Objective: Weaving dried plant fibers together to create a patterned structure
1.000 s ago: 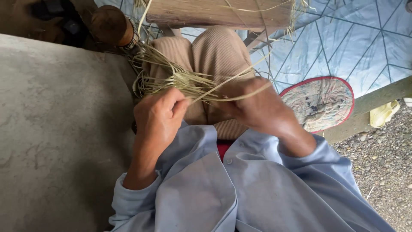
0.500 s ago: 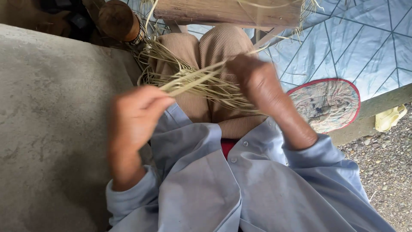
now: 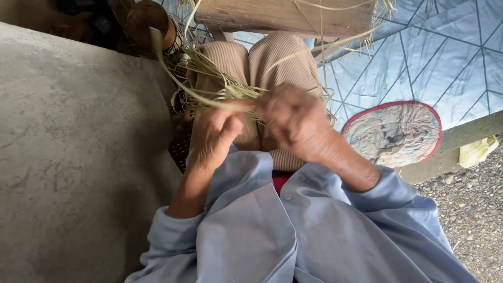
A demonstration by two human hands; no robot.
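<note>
Over our lap, our left hand [image 3: 214,133] and right hand [image 3: 294,121] meet, each pinching pale straw strands [image 3: 220,91] between thumb and fingers. Those strands fan across our tan ribbed trousers [image 3: 262,60], below a wooden plank [image 3: 285,15]. Beside our right arm lies a round red-edged cushion [image 3: 393,133] on blue sheeting [image 3: 450,57].

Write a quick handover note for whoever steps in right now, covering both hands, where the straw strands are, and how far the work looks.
Left hand: closed on the pale straw strands over the lap.
Right hand: blurred, fingers closed on the same bundle where it meets the left.
Strands: fanned across the tan trousers, loose ends trailing up past the wooden plank.
Done: strands gathered into both hands.
Left: most ends look loose; no finished piece shows.
Nearby: round padded mat on the blue sheet.
</note>
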